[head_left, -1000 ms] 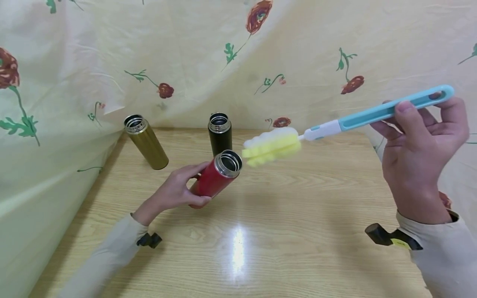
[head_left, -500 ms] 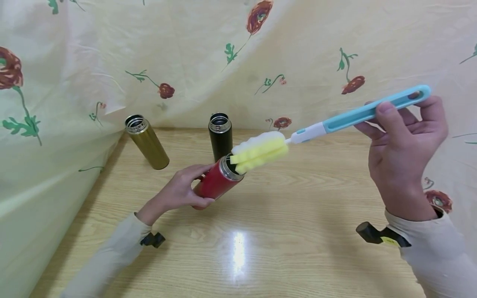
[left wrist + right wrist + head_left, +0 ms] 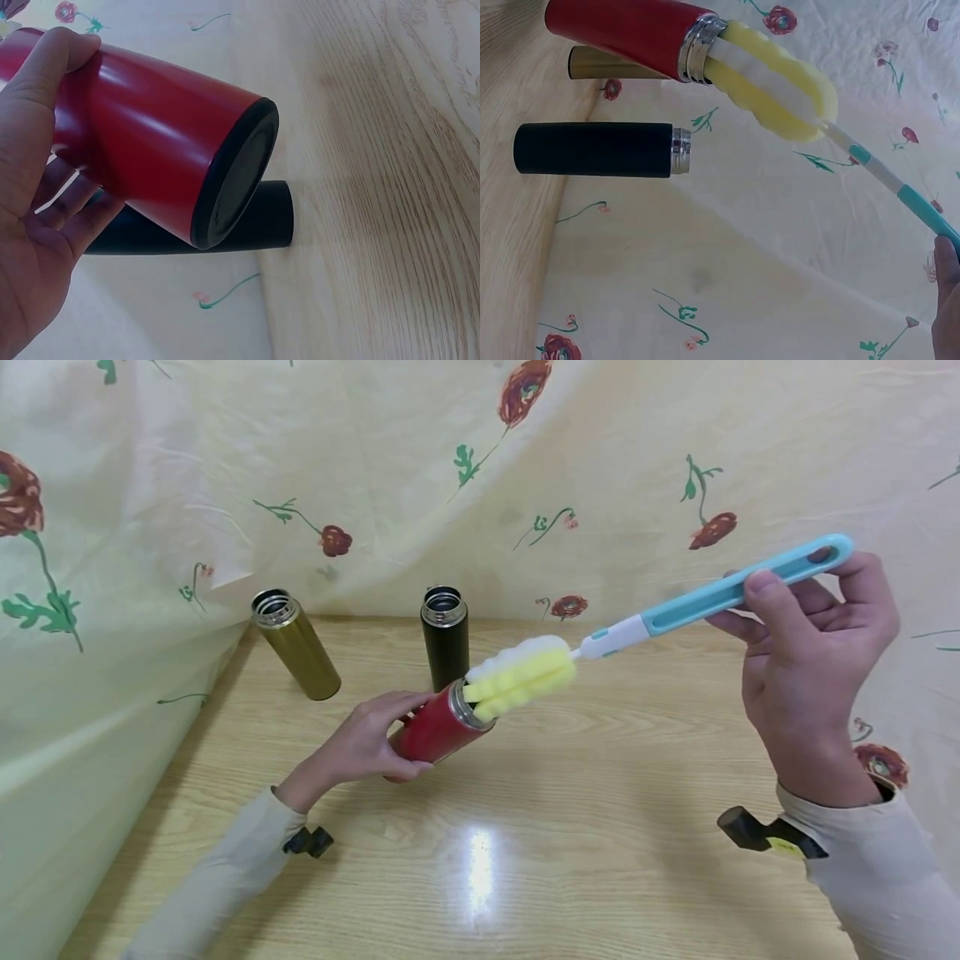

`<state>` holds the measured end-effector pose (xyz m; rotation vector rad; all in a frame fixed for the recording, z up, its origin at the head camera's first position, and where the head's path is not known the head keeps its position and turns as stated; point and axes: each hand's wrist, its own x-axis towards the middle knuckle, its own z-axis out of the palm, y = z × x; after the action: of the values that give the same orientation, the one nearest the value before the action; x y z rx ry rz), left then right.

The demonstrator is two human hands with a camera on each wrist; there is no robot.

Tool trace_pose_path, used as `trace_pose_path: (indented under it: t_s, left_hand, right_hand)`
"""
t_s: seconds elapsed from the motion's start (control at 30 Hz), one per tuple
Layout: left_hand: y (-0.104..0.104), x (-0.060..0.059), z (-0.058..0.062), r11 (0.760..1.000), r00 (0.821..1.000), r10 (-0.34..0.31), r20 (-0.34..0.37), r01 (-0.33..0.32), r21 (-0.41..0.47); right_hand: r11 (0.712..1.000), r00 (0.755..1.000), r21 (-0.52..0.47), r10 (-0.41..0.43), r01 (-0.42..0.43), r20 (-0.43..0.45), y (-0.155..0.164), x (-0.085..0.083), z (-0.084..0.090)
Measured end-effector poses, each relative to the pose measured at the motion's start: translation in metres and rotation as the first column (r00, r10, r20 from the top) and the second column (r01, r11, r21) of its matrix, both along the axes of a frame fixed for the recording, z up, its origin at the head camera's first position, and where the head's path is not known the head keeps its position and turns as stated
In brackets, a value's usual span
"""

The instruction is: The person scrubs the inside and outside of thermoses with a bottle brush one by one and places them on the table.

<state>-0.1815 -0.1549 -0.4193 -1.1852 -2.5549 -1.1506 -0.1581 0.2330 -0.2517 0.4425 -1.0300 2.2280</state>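
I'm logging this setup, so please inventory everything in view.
table: 1, light wood, across the foreground
cloth: at least 1, cream with red flowers, behind and beside the table
gold bottle: 1, gold, back left
black bottle: 1, black, right of the gold bottle
red bottle: 1, red, tilted, in front of the black bottle
brush: 1, turquoise, white and yellow, tip at the red bottle's mouth
left sleeve, right sleeve: 2, beige, on the forearms
left hand, right hand: 2, bare, gripping red bottle and brush respectively
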Motion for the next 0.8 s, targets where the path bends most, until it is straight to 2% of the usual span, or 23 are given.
trace_pose_path:
  t_s: [0.4, 0.53, 0.7, 0.8]
  left_hand:
    - [0.0023, 0.0007, 0.001, 0.998, 0.998, -0.055, -0.008, 0.055, 0.008]
    - [0.0045, 0.0017, 0.0008, 0.997, 0.996, -0.074, 0.055, 0.073, 0.013]
    - [0.0067, 0.002, 0.0011, 0.996, 0.984, -0.094, 0.152, 0.091, 0.026]
    - [0.0077, 0.0013, 0.0007, 0.994, 0.977, -0.105, 0.185, 0.101, 0.03]
  right_hand:
    - [0.997, 0.998, 0.047, 0.063, -0.064, 0.022, 0.0068, -0.0007, 0.0019]
    - [0.994, 0.996, 0.061, 0.086, -0.087, 0.012, 0.0073, -0.0001, 0.0022]
    - [0.99, 0.992, 0.062, 0.127, -0.126, -0.015, 0.0046, 0.0013, 0.0037]
    - [0.987, 0.988, 0.061, 0.148, -0.146, -0.034, 0.0028, 0.0018, 0.0053]
